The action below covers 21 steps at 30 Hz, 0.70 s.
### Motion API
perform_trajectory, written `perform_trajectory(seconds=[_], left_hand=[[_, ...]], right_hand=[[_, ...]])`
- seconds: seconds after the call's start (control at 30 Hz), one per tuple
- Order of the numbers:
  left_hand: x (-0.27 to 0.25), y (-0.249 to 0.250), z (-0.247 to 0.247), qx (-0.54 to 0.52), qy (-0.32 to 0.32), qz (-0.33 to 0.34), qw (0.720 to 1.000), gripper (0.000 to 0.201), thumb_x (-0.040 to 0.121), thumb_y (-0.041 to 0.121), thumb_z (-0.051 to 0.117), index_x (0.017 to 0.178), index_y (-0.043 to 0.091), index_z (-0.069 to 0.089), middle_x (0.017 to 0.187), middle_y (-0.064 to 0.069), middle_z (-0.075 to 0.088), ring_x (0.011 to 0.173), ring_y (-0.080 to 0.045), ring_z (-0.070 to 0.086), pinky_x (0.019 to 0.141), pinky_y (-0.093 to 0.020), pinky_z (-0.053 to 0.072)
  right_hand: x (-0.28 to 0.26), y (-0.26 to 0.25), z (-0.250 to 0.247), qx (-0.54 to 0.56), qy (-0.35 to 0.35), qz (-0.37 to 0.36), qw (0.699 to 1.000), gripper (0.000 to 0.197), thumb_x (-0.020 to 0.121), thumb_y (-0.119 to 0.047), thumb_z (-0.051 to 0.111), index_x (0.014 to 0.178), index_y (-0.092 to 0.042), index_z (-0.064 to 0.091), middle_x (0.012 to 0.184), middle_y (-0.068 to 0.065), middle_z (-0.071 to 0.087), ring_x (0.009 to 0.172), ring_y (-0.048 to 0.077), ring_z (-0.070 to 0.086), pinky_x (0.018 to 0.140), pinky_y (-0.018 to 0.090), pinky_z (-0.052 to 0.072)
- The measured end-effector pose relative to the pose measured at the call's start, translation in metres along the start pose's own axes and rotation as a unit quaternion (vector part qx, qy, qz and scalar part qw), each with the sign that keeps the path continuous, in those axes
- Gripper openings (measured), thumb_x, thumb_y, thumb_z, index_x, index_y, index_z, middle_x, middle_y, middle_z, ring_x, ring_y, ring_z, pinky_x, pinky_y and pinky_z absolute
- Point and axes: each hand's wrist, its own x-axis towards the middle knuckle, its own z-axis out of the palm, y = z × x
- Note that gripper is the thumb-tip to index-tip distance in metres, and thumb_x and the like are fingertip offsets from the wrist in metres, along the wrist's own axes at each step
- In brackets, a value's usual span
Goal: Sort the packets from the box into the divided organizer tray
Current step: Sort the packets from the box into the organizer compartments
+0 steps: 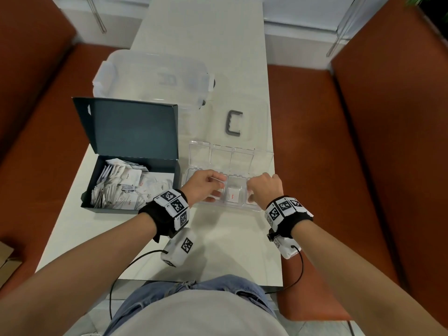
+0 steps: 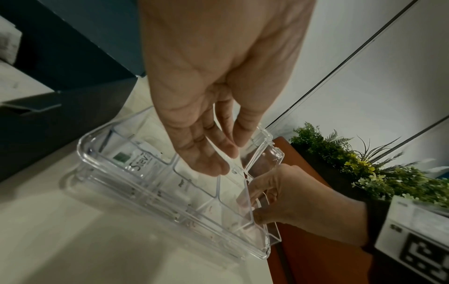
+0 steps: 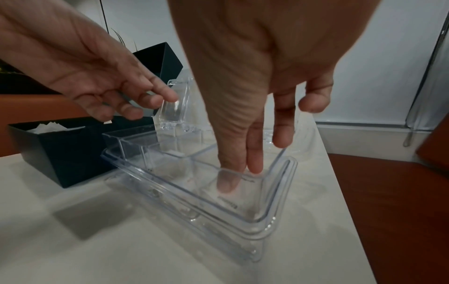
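- Reaching into the clear plastic divided organizer tray with both hands; it sits at the right edge of the pale tabletop, just beside the dark cardboard box.
- Left hand: fingers straight and relaxed over the middle compartments, holding nothing as far as the left wrist view shows.
- Right hand: fingers point down into the rightmost near compartment, tips against its floor; thumb apart. Cannot tell if anything is pinned under them.
- Hard to read: compartment walls are transparent and blur together. One white packet with red print lies in a near middle compartment; a white packet with a green mark lies in the end compartment on the box side.
- Box lid stands open; heap of white paper packets inside, print illegible.
- Behind: large clear plastic storage bin, blurred, and a clear lid with a grey handle.
- Room: rust-brown bench seats both sides, white wall, green plants by the right bench.
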Motion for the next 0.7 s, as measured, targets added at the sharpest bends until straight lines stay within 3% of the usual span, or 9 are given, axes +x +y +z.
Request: perform_trajectory(seconds=[0.23,0.37,0.47,0.53,0.6,0.7], left_hand=[[-0.007,0.005,-0.011,-0.008,-0.002,0.012,1.0,0.015,0.094,0.003,0.057,0.106,0.008,0.063,0.088,-0.003,0.064,0.075,-0.019,0.063,0.065,-0.025,0.053],[-0.012,0.013,-0.025,-0.01,0.002,0.025,1.0,0.017,0.093,0.005,0.059,0.11,0.007,0.064,0.091,-0.004,0.064,0.075,-0.017,0.064,0.069,-0.028,0.054],[-0.022,0.015,-0.045,-0.007,-0.001,0.041,0.999,0.018,0.094,0.006,0.058,0.112,0.006,0.063,0.092,-0.005,0.064,0.075,-0.015,0.063,0.066,-0.024,0.053],[-0.03,0.016,-0.063,-0.003,-0.001,0.058,0.998,0.016,0.095,0.006,0.057,0.11,0.006,0.062,0.088,-0.005,0.063,0.071,-0.013,0.062,0.063,-0.022,0.051],[-0.037,0.015,-0.086,0.017,0.008,0.071,0.997,0.014,0.096,0.007,0.056,0.108,0.007,0.062,0.085,-0.003,0.062,0.068,-0.011,0.062,0.064,-0.023,0.05],[-0.044,0.01,-0.129,0.068,0.039,0.079,0.994,0.015,0.096,0.008,0.057,0.109,0.008,0.064,0.089,-0.003,0.064,0.074,-0.013,0.063,0.06,-0.019,0.05]], right_hand=[[-0.006,-0.002,-0.009,-0.001,-0.017,0.014,1.0,0.023,0.089,-0.033,0.064,0.11,-0.024,0.062,0.107,-0.002,0.066,0.106,0.021,0.056,0.09,0.037,0.034],[-0.014,-0.003,-0.047,0.045,-0.006,0.032,0.998,0.025,0.093,-0.036,0.055,0.115,-0.028,0.062,0.11,-0.003,0.065,0.101,0.021,0.06,0.094,0.039,0.032],[-0.018,-0.015,-0.091,0.177,0.024,-0.013,0.984,0.024,0.092,-0.035,0.057,0.113,-0.026,0.066,0.112,-0.003,0.066,0.102,0.019,0.061,0.095,0.037,0.044],[-0.017,-0.03,-0.118,0.264,0.033,-0.054,0.962,0.023,0.09,-0.03,0.061,0.111,-0.023,0.068,0.107,0.001,0.068,0.092,0.017,0.063,0.09,0.033,0.049],[-0.01,-0.052,-0.135,0.297,0.052,-0.098,0.948,0.022,0.09,-0.028,0.063,0.11,-0.02,0.07,0.103,0.002,0.068,0.082,0.011,0.058,0.081,0.024,0.044],[0.007,-0.097,-0.147,0.322,0.052,-0.155,0.933,0.02,0.09,-0.024,0.063,0.106,-0.017,0.072,0.101,0.002,0.069,0.081,0.008,0.056,0.075,0.016,0.036]])
